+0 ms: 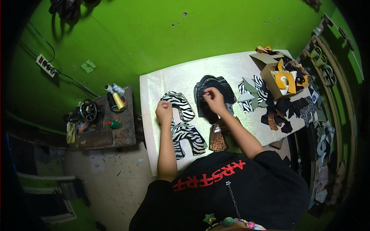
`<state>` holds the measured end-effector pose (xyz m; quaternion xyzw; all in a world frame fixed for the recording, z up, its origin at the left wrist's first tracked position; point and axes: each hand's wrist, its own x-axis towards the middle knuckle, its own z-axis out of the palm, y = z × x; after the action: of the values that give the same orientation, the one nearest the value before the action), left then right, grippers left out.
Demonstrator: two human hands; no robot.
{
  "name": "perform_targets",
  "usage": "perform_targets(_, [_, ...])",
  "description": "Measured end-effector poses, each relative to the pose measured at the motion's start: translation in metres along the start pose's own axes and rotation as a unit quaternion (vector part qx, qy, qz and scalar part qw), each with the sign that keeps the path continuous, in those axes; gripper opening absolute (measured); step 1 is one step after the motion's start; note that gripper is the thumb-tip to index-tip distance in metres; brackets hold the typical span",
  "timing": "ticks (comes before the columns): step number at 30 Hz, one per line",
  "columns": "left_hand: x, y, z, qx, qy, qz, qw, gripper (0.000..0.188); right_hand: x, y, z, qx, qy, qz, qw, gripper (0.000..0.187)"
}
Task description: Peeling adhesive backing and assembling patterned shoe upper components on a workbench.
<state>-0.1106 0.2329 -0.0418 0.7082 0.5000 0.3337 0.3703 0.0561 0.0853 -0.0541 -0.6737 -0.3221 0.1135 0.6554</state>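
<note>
My left hand [165, 112] is closed over the left side of an arch-shaped stack of zebra-print pieces [184, 108]. Whatever its fingers hold is hidden. Over a pile of black curved pieces [210, 89] is my right hand [214, 101], its fingers curled together; anything pinched there is too small to make out. A second stack of zebra-print arches [189, 133] lies nearer to me, left of some leopard-print pieces [218, 141]. Grey patterned material [229, 107] shows from under the black pile beside my right wrist.
Right of the pile lie zebra-print and grey-green pieces [252, 94]. A cardboard box [266, 79] overflows with yellow and black offcuts, with dark scraps [287, 109] before it. At left, a wooden sewing table [108, 133] carries a sewing machine [88, 111] and thread cones [117, 99].
</note>
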Motion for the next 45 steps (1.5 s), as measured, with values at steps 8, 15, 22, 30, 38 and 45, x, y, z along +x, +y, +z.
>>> perform_targets(8, [-0.057, 0.050, 0.033, -0.149, -0.137, 0.066, 0.977, 0.008, -0.029, 0.077, -0.152, -0.312, 0.126, 0.111, 0.935, 0.030])
perform_targets(15, [-0.116, 0.075, 0.077, -0.149, -0.276, 0.106, 0.944, 0.008, -0.044, 0.050, -0.182, -0.481, 0.020, 0.160, 0.861, 0.059])
perform_targets(22, [-0.157, 0.111, 0.105, -0.111, -0.365, 0.125, 0.916, 0.013, -0.028, 0.047, -0.196, -0.533, -0.088, 0.138, 0.830, 0.076])
perform_targets(30, [-0.165, 0.120, 0.136, -0.142, -0.338, 0.149, 0.918, 0.014, -0.018, 0.057, -0.208, -0.544, -0.078, 0.054, 0.834, 0.039])
perform_targets(38, [-0.172, 0.119, 0.177, -0.143, -0.362, 0.132, 0.912, 0.015, -0.010, 0.071, -0.220, -0.486, -0.109, 0.056, 0.865, 0.042])
perform_targets(45, [-0.174, 0.126, 0.199, -0.097, -0.399, 0.081, 0.908, 0.020, 0.005, 0.078, -0.229, -0.484, -0.141, 0.022, 0.863, 0.024])
